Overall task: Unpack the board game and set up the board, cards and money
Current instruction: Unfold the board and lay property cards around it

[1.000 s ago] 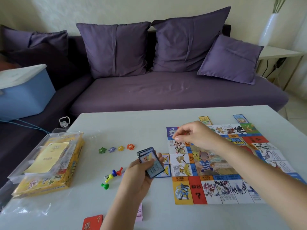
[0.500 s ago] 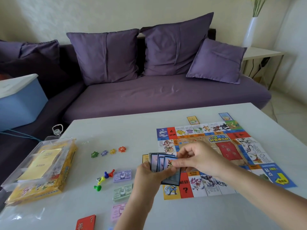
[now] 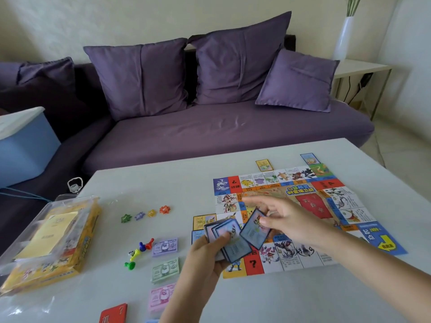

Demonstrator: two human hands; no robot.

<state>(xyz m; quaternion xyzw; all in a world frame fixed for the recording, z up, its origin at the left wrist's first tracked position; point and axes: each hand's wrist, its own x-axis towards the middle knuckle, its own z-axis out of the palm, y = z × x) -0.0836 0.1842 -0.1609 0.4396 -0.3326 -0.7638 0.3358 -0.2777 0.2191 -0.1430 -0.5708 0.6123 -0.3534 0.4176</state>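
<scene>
The colourful game board (image 3: 310,206) lies unfolded on the white table (image 3: 163,187), right of centre. My left hand (image 3: 205,259) grips a fanned stack of blue-backed cards (image 3: 229,241) over the board's near left corner. My right hand (image 3: 286,220) pinches a single blue card (image 3: 253,231) just drawn from the stack, its other fingers spread. Two cards (image 3: 203,222) lie by the board's left edge, and two more (image 3: 264,164) sit beyond its far edge. Purple, green and pink money stacks (image 3: 165,266) line up to the left.
The yellow game box (image 3: 53,248) under a clear plastic lid sits at the table's left edge. Star tokens (image 3: 145,213), coloured pawns (image 3: 140,251) and a die lie between box and money. A red card stack (image 3: 114,313) is at the near edge. A purple sofa stands behind.
My right hand came back from the board's far left corner to the stack and has pulled one card out to the right. The view tilted downward, bringing the money stacks into sight.
</scene>
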